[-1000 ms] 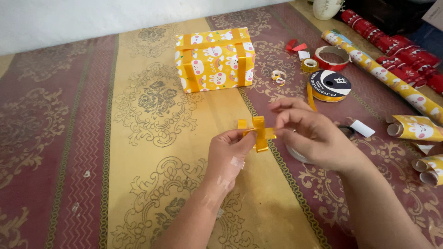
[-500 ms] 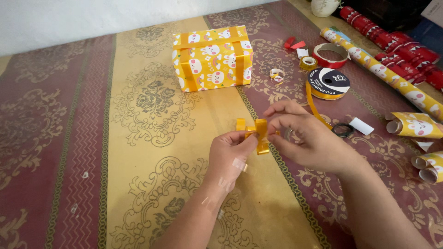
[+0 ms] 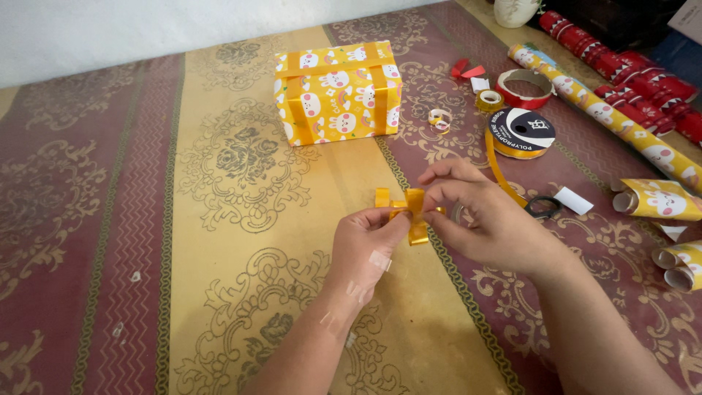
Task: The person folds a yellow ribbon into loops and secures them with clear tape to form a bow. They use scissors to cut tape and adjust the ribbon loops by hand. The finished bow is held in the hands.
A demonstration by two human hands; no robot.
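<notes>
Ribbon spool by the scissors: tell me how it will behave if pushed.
The ribbon spool lies flat on the patterned cloth, so it would probably slide, not roll. It looks light. Its loose gold ribbon tail would likely drag floppily behind.

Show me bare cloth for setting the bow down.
Free: cloth left of the left hand, below the wrapped box. Crowded: right of the right hand, with ribbon spool, scissors, paper rolls.
</notes>
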